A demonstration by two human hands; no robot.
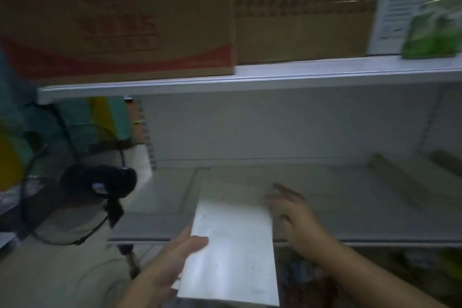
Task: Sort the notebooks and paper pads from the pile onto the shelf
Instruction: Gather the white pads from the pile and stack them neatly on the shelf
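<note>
A white paper pad (232, 250) juts over the front edge of the white shelf (350, 222), its far end above the shelf board. My left hand (175, 257) grips the pad's left edge, thumb on top. My right hand (292, 212) is at the pad's far right corner with fingers stretched forward, blurred by motion; whether it touches the pad I cannot tell. A stack of pale pads (412, 180) lies on the shelf at the far right.
A black floor fan (82, 195) stands left of the shelf. Cardboard boxes (150, 15) fill the upper shelf, with a green packet (435, 25) at its right end. Coloured items (107, 120) stand behind the fan. The pale floor (62, 277) shows at lower left.
</note>
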